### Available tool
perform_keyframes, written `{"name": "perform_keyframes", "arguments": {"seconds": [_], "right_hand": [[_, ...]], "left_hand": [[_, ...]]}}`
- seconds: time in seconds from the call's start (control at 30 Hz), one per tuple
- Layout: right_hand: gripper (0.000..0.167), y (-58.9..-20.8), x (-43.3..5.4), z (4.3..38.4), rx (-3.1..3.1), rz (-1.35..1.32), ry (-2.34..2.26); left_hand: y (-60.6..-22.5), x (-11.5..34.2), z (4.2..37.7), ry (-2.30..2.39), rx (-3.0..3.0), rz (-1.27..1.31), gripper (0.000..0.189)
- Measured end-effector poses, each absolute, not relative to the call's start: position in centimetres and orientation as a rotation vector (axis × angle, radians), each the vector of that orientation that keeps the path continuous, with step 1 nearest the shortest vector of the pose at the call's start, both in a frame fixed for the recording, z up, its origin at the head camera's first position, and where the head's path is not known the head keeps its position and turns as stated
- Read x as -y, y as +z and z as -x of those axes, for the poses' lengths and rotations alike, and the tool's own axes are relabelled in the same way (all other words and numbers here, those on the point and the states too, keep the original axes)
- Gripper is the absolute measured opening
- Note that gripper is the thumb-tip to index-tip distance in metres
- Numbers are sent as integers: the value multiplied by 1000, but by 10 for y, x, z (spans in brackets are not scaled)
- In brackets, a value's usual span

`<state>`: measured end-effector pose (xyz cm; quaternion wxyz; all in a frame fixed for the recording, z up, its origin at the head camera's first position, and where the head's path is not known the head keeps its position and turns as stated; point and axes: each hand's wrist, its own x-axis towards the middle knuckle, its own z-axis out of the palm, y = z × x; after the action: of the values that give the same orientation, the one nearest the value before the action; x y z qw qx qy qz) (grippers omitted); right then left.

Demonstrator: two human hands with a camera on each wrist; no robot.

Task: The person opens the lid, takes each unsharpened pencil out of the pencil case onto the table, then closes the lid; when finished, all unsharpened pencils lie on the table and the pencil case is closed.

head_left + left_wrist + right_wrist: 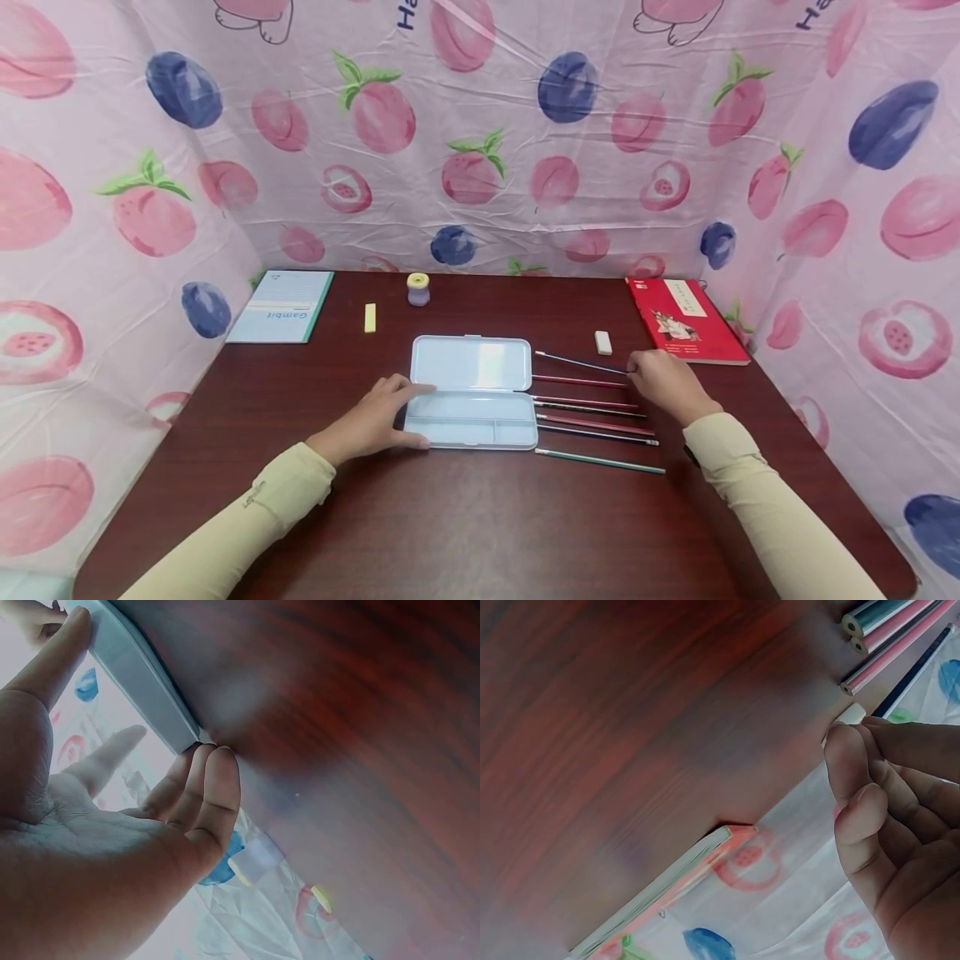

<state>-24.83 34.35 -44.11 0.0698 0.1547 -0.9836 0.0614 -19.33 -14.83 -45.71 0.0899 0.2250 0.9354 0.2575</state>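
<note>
An open light-blue pencil case lies on the table with its lid folded back. The lower half has a divided tray and holds nothing visible. My left hand holds the case's left end, thumb at the front edge and index finger near the hinge; its other fingers touch the corner in the left wrist view. My right hand pinches the right end of a dark-blue pencil. Several pencils in red, black, blue and green, such as a green pencil, lie side by side right of the case.
A white eraser lies behind the pencils, near a red book at back right. A pale-blue notebook, a small yellow block and a yellow-topped container are at back left. Fruit-print cloth walls the table.
</note>
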Motion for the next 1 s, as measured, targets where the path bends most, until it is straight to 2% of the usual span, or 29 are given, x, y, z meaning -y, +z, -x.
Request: {"name": "perform_keyframes", "arguments": {"seconds": [0.33, 1.0], "right_hand": [[8, -442, -331, 261, 2998, -498, 184], [10, -446, -316, 270, 3046, -540, 195]], "left_hand": [[-455, 149, 191, 756, -2789, -693, 57], [-455, 149, 190, 781, -2795, -712, 42]]}}
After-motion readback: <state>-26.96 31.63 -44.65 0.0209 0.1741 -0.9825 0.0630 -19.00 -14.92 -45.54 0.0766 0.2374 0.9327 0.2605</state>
